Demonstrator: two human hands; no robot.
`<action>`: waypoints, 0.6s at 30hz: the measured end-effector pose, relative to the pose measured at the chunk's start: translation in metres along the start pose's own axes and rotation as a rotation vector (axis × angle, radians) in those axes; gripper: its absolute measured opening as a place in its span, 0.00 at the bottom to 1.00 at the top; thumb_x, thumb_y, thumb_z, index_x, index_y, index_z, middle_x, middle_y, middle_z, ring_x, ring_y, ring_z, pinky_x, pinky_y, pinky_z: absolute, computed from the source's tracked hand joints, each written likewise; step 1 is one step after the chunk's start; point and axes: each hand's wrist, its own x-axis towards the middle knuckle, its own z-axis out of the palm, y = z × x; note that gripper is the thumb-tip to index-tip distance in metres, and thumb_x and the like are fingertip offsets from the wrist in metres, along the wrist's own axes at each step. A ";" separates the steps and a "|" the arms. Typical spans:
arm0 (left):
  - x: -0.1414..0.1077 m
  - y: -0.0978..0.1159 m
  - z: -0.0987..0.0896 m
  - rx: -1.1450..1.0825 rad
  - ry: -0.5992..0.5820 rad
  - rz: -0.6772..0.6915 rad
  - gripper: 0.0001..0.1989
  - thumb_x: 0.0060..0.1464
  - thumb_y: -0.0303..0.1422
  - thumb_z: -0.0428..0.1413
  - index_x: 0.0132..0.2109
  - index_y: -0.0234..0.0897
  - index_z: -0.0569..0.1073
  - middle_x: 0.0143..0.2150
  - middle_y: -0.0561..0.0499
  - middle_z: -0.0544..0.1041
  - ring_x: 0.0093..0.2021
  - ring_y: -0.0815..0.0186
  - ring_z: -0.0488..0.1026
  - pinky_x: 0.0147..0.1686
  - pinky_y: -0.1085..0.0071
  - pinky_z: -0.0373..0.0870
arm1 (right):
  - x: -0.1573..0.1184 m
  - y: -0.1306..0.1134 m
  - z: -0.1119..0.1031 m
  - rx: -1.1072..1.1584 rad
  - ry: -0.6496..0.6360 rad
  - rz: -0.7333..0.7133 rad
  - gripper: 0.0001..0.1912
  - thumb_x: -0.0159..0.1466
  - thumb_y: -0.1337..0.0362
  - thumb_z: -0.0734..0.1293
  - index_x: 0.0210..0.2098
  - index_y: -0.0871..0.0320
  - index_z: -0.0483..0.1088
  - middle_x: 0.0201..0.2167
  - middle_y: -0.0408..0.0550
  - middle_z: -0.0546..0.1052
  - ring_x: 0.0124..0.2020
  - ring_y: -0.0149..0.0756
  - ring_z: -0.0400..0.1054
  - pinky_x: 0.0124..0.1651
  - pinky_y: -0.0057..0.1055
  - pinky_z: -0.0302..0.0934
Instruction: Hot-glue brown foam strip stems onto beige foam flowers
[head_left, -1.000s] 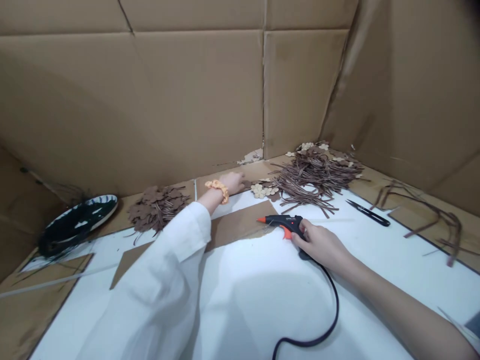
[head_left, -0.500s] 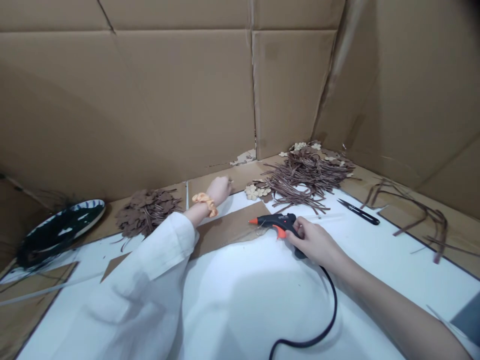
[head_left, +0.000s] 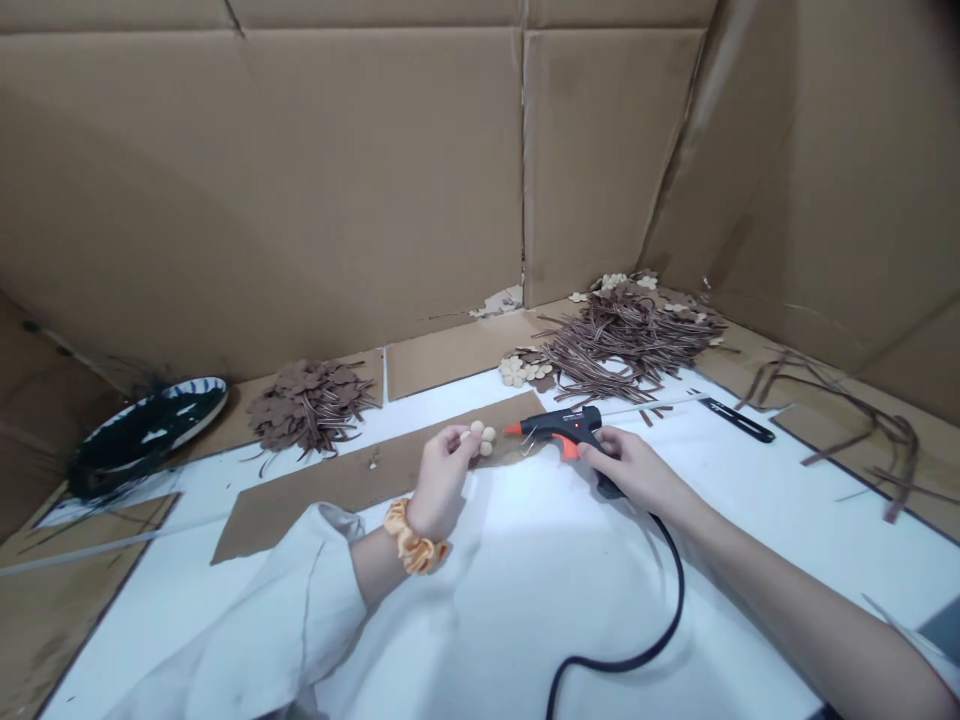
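Observation:
Pinched between the fingers of my left hand (head_left: 442,475) is a cream flower cutout (head_left: 482,437), held above a brown cardboard strip (head_left: 315,490). My right hand (head_left: 631,462) grips a black and orange glue gun (head_left: 568,427) by its handle. The gun's orange nozzle points left and is a short way from the flower's petals. A translucent stick projects from the gun's rear, and its black cord (head_left: 670,620) curves down to the front edge of view. An orange scrunchie (head_left: 414,540) is around my left wrist.
Brown flower pieces with strips (head_left: 311,400) are heaped at left, beside a patterned plate (head_left: 202,410) of dark thread. Cream flowers (head_left: 523,368) and a brown strip pile (head_left: 630,335) lie at back right. Black thread snips (head_left: 739,418) and loose strips (head_left: 840,410) are further right. Cardboard walls surround the table.
My left hand has come back toward me from the rear of the table, and a cream flower now shows in its fingers. My right hand keeps the glue gun in nearly the same place.

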 end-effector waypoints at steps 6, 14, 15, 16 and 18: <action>0.009 -0.015 -0.006 0.015 0.073 0.031 0.10 0.47 0.37 0.60 0.33 0.34 0.74 0.29 0.50 0.76 0.30 0.68 0.71 0.34 0.73 0.65 | -0.005 -0.012 -0.008 0.102 0.041 0.023 0.14 0.57 0.53 0.63 0.32 0.59 0.63 0.24 0.42 0.68 0.24 0.30 0.61 0.26 0.27 0.53; 0.012 -0.019 -0.008 -0.004 0.064 0.026 0.09 0.46 0.36 0.59 0.32 0.34 0.74 0.30 0.49 0.77 0.31 0.66 0.73 0.36 0.71 0.66 | -0.007 -0.015 -0.004 0.225 0.018 0.025 0.14 0.55 0.54 0.65 0.31 0.56 0.58 0.16 0.37 0.64 0.19 0.29 0.58 0.22 0.27 0.53; 0.013 -0.019 -0.008 -0.005 0.058 0.026 0.09 0.46 0.36 0.59 0.32 0.34 0.74 0.30 0.49 0.77 0.31 0.66 0.73 0.36 0.71 0.67 | -0.008 -0.014 -0.003 0.245 0.000 0.016 0.14 0.56 0.53 0.65 0.29 0.56 0.58 0.15 0.36 0.63 0.18 0.29 0.58 0.22 0.27 0.53; 0.013 -0.020 -0.009 -0.004 0.052 0.027 0.09 0.46 0.36 0.59 0.32 0.34 0.74 0.30 0.49 0.77 0.31 0.66 0.73 0.36 0.71 0.67 | -0.009 -0.012 -0.002 0.265 -0.021 0.009 0.15 0.57 0.51 0.64 0.26 0.56 0.58 0.15 0.37 0.62 0.18 0.29 0.58 0.23 0.27 0.54; 0.013 -0.020 -0.010 0.003 0.043 0.031 0.08 0.47 0.35 0.58 0.32 0.34 0.74 0.30 0.48 0.77 0.31 0.66 0.73 0.36 0.71 0.67 | -0.012 -0.010 0.000 0.294 -0.062 -0.001 0.20 0.59 0.48 0.62 0.22 0.56 0.57 0.14 0.38 0.62 0.18 0.28 0.58 0.23 0.28 0.54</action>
